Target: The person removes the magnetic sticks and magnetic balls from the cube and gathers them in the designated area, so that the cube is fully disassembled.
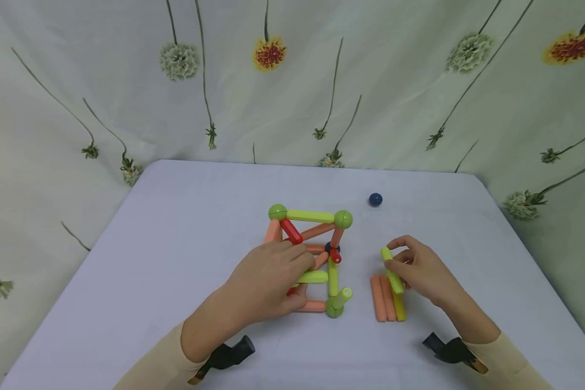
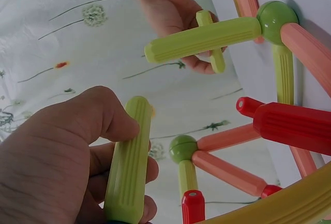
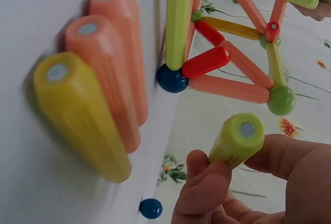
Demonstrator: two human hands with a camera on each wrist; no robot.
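Observation:
My left hand (image 1: 273, 281) is at the near left of a frame built of magnetic rods and balls. It pinches a yellow-green magnetic rod (image 2: 129, 162) between thumb and fingers; in the head view that hand covers part of the frame. Green balls (image 1: 343, 219), a dark blue ball (image 3: 172, 78), salmon rods (image 3: 227, 88) and red rods (image 3: 207, 62) make up the frame. From its near right green ball (image 1: 335, 307) a yellow-green rod (image 2: 201, 40) sticks up. To the right, my right hand (image 1: 421, 268) pinches another yellow-green magnetic rod (image 3: 237, 138), its metal end showing.
Below my right hand, two salmon rods (image 1: 378, 299) and a yellow rod (image 1: 399, 309) lie side by side on the white table (image 1: 151, 260). A loose dark blue ball (image 1: 375, 199) sits farther back. Flower-printed cloth (image 1: 292, 97) hangs behind the table.

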